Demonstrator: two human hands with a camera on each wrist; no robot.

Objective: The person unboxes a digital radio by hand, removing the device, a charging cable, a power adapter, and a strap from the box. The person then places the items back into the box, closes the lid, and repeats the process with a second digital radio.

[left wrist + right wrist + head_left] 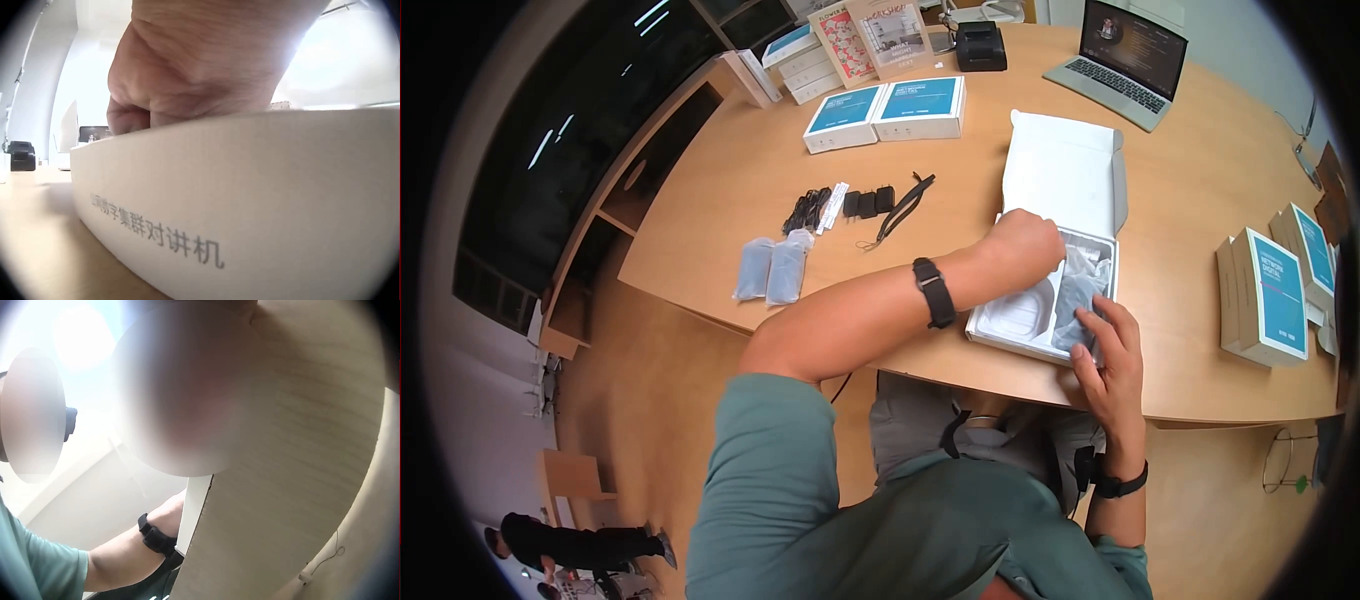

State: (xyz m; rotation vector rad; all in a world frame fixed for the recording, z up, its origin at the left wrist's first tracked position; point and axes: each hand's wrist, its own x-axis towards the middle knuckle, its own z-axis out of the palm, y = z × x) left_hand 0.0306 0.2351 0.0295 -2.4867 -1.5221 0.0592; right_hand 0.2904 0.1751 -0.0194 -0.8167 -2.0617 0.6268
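Observation:
An unlidded white box [1060, 345] stands near the table's front edge, its lid [1058, 165] folded back. Inside are a white moulded tray [1012, 312] and a dark item in a clear plastic bag [1076, 300]. My left hand [1025, 245] reaches in from the left, knuckles up, at the box's far part. Its fingertips are hidden, and I cannot tell whether they hold anything. In the left wrist view, that hand [206, 75] bends over the box wall [250, 181]. My right hand [1115, 365] rests its spread fingertips and thumb on the bagged item from the right.
Two bagged devices [788, 272], black cables [808, 210], black adapters [868, 203] and black straps [903, 210] lie left of the box. Blue-topped boxes [920, 105] sit behind, with more boxes [1268, 295] at right. A laptop [1128, 65] stands at the back right.

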